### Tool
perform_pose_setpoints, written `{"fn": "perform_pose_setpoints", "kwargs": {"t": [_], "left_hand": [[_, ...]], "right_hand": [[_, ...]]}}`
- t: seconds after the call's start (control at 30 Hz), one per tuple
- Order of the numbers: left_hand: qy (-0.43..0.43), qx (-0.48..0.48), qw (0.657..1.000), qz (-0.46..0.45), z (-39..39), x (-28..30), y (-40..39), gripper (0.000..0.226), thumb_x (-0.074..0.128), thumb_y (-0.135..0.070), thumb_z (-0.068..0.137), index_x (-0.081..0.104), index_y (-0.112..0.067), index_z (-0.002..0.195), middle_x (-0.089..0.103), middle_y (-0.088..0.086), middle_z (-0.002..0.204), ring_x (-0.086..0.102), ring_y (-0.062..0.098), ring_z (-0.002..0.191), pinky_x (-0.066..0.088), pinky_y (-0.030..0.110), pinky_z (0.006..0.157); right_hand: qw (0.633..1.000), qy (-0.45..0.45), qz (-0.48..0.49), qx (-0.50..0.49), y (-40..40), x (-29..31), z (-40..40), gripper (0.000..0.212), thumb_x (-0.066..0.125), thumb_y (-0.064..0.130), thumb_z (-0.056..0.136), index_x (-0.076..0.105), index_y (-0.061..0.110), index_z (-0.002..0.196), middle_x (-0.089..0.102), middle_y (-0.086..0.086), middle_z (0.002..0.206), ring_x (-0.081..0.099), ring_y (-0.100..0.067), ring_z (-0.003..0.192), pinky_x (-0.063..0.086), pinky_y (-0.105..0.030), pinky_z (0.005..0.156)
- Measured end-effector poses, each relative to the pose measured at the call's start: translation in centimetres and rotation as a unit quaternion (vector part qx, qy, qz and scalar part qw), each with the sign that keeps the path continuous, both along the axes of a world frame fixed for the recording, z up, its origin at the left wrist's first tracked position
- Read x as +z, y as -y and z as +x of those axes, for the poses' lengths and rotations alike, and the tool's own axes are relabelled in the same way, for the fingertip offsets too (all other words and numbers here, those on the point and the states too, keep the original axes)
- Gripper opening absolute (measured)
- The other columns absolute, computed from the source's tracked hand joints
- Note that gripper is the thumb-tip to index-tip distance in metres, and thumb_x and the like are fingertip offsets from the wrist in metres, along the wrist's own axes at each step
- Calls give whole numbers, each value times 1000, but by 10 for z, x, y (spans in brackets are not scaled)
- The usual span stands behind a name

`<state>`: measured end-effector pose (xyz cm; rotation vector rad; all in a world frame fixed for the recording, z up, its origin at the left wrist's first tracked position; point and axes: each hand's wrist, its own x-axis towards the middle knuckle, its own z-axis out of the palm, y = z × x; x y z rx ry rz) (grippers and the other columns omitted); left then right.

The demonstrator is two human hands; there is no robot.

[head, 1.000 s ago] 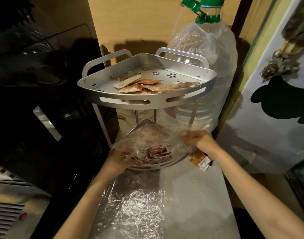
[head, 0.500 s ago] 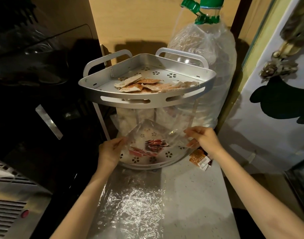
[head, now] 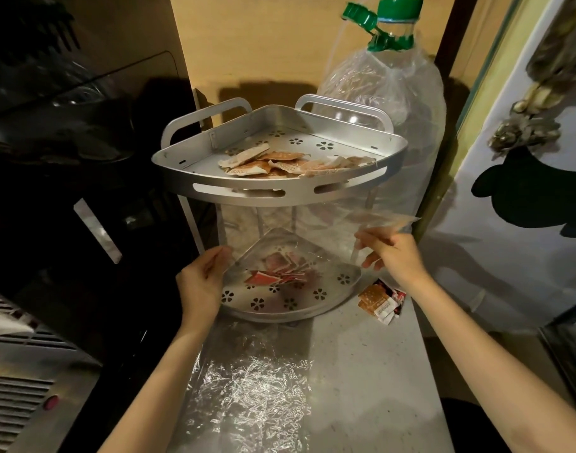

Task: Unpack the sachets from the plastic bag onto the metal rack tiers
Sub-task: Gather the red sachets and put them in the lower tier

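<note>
No text was legible; print on the sachets (head: 267,163) was too small and blurred to read.

One head cam only, wide-angle, looking fwd and down from above the desk (head: 361,371). Sitting close in, facing the corner metal rack (head: 280,194) w/ both forearms entering from below.

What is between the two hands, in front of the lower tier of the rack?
In the head view, the clear plastic bag stretches between the left hand and right hand; red sachets on the lower tier show through it.
</note>
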<state>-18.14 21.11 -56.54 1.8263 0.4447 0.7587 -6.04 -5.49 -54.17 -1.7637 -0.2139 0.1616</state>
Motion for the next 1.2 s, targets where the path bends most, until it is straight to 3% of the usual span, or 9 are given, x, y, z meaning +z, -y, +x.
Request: {"fn": "perform_pose_setpoints", "kwargs": {"t": [0.07, 0.2, 0.33, 0.43, 0.63, 0.87, 0.93, 1.1, 1.2], "left_hand": [[14, -2, 1000, -8, -4, 5, 4, 27, 59, -31, 82, 69, -11, 97, 69, -3, 87, 63, -2, 81, 48, 18, 77], [37, -19, 999, -31, -6, 19, 9, 44, 55, -42, 75, 69, -6, 98, 69, 0, 89, 64, 4, 83, 48, 12, 76], [24, -42, 998, -29, -5, 29, 7, 17, 58, -12, 86, 68, -3, 96, 70, 4, 90, 65, 3, 85, 50, 16, 81], [32, -29, 999, -10, -6, 32, 6, 15, 59, -7, 85, 69, -3, 96, 70, 5, 91, 65, 13, 90, 51, 22, 83], [27, -30, 998, 37, -18, 31, 9, 16, 64, 0, 80, 68, -12, 90, 66, -8, 83, 61, -14, 74, 49, 5, 73], [13, -82, 996, 9, -47, 34, 15, 8, 68, -10, 79, 66, -17, 76, 67, -12, 69, 61, -6, 68, 47, 6, 66], [-14, -116, 993, 15, -55, 32, 16, 10, 69, -13, 78, 64, -18, 71, 66, -13, 65, 59, -4, 63, 45, 6, 62], [-60, -186, 981, 6, -74, 25, 23, 12, 67, -17, 79, 64, -7, 73, 65, -9, 60, 57, 0, 59, 44, 10, 57], [-35, -204, 978, 5, -82, 34, 29, 6, 63, -11, 82, 63, -13, 76, 69, -15, 64, 63, -4, 62, 46, 7, 60]], "right_hand": [[1000, -1, 15, -7, 0, 1, -2, 18, 60, 22, 86, 67, 12, 100, 69, -3, 82, 60, -10, 48, 43, -22, 47], [998, -19, 47, -42, 0, 5, -3, 16, 58, 14, 88, 66, 9, 100, 67, -2, 78, 57, -5, 41, 40, -16, 42], [996, -22, 58, -66, 1, 11, 1, 23, 58, 12, 88, 63, 10, 110, 66, -3, 85, 62, -5, 54, 46, -12, 44], [997, 3, 50, -65, 1, 17, 2, 28, 59, 12, 87, 63, 5, 114, 66, -1, 86, 63, -6, 66, 50, -12, 48], [997, -17, 52, -47, 3, 29, -21, 19, 60, 13, 86, 64, 11, 105, 64, -2, 76, 58, -6, 43, 45, -16, 42], [998, -47, 42, -17, 22, 27, -51, 13, 65, 9, 82, 64, 16, 92, 67, -12, 82, 59, -7, 49, 50, -24, 55], [996, -77, 38, -12, 28, 24, -59, 9, 64, 13, 83, 67, 10, 92, 68, -10, 85, 59, -7, 51, 48, -24, 54], [989, -133, 63, -10, 46, 8, -80, 25, 61, 20, 86, 63, 11, 110, 71, -9, 99, 64, -14, 56, 48, -20, 43], [994, -97, 48, -21, 52, 14, -95, 18, 57, 20, 89, 64, 17, 105, 72, -1, 82, 59, -8, 50, 42, -17, 39]]}}
